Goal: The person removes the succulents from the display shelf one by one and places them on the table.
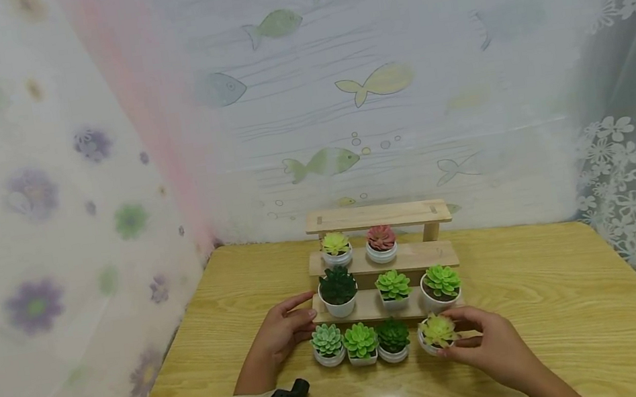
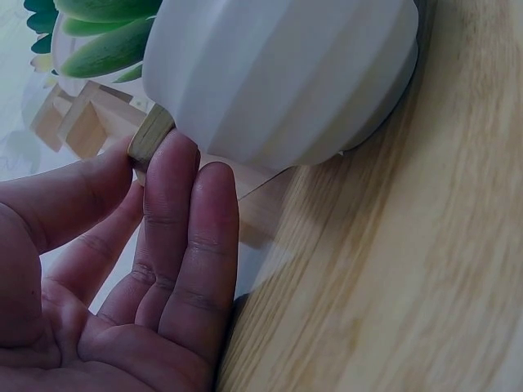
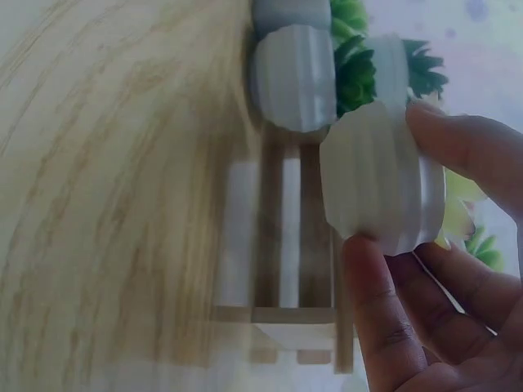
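Observation:
My right hand (image 1: 488, 344) holds a yellow-green potted succulent (image 1: 437, 330) by its rim. In the right wrist view its white ribbed pot (image 3: 376, 180) is off the table, between thumb and fingers. My left hand (image 1: 284, 332) pinches the left end of the lowest shelf of a wooden tiered stand (image 1: 384, 259); the left wrist view shows the shelf end (image 2: 152, 135) between thumb and fingertips. Close to that hand stands a pale green succulent (image 1: 327, 342) in a white pot. Beside it are a bright green succulent (image 1: 361, 343) and a dark green one (image 1: 393, 337), both on the table.
The lowest shelf bears a dark succulent (image 1: 338, 290) and two green ones (image 1: 394, 288). On the middle shelf are a yellow-green succulent (image 1: 336, 248) and a red one (image 1: 381, 243). A black device (image 1: 289, 395) is on the left sleeve. Patterned curtains surround the wood-grain table (image 1: 558, 300).

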A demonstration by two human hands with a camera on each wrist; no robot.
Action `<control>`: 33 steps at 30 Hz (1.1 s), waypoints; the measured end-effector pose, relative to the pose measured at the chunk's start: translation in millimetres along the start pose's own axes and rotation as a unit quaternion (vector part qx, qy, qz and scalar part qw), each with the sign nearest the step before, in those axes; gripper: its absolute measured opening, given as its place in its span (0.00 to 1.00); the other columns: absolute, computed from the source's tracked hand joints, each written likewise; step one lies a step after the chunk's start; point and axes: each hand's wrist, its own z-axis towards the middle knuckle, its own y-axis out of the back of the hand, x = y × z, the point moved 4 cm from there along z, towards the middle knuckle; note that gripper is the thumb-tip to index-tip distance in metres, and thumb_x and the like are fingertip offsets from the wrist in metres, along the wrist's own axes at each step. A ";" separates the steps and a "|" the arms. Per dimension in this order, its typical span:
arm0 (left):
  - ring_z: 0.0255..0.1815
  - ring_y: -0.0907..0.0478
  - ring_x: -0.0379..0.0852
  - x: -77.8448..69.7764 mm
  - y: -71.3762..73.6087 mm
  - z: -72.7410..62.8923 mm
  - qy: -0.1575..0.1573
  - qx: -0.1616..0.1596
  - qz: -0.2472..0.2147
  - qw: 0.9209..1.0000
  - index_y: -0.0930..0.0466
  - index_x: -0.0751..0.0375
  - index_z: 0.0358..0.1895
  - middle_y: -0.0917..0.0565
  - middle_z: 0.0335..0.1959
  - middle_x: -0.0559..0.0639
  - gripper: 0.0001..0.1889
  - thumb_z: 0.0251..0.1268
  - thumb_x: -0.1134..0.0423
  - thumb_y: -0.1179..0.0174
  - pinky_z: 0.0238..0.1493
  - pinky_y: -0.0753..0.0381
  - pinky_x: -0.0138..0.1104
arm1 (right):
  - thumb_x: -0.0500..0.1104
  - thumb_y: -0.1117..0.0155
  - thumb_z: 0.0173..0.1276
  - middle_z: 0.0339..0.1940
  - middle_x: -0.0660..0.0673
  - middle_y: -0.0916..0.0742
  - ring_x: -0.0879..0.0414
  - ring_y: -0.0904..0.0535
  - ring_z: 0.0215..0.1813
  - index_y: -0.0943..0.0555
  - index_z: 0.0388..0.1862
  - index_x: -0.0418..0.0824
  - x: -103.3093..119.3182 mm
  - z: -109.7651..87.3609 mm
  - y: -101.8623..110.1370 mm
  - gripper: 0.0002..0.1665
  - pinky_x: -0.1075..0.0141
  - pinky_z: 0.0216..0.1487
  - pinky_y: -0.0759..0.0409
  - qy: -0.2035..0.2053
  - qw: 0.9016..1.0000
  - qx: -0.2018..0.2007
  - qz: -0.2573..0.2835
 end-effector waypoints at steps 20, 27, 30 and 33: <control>0.35 0.14 0.42 -0.8 -1.2 -0.5 -0.002 0.003 0.001 1.000 0.29 0.58 0.76 0.12 0.36 0.45 0.30 0.73 0.66 0.36 0.42 0.12 0.37 | 0.48 0.12 0.51 0.56 0.40 0.12 0.49 0.12 0.51 0.17 0.61 0.39 -15.7 9.8 -13.7 0.39 0.63 0.47 0.12 -0.026 0.999 0.001 -0.040; 0.35 0.14 0.41 -1.5 -1.3 -0.6 -0.004 0.009 0.002 1.000 0.31 0.60 0.77 0.11 0.37 0.44 0.31 0.73 0.66 0.36 0.42 0.12 0.37 | 0.49 0.12 0.49 0.56 0.42 0.11 0.51 0.12 0.52 0.15 0.59 0.40 -15.5 10.6 -17.5 0.38 0.65 0.46 0.13 -0.031 0.998 -0.002 -0.059; 0.35 0.13 0.41 -2.0 -1.8 -1.6 -0.003 0.011 -0.001 1.000 0.32 0.61 0.77 0.11 0.37 0.44 0.31 0.73 0.66 0.36 0.42 0.12 0.36 | 0.49 0.12 0.49 0.56 0.43 0.11 0.52 0.13 0.51 0.15 0.59 0.40 -15.4 10.5 -18.3 0.38 0.66 0.46 0.14 -0.036 0.997 -0.003 -0.065; 0.35 0.14 0.41 -2.6 -2.8 -2.0 -0.001 0.010 -0.004 1.000 0.32 0.61 0.77 0.12 0.36 0.44 0.31 0.73 0.66 0.36 0.42 0.12 0.36 | 0.49 0.12 0.49 0.56 0.42 0.12 0.51 0.13 0.52 0.15 0.59 0.40 -15.5 10.4 -18.4 0.38 0.63 0.46 0.13 -0.040 0.997 -0.003 -0.065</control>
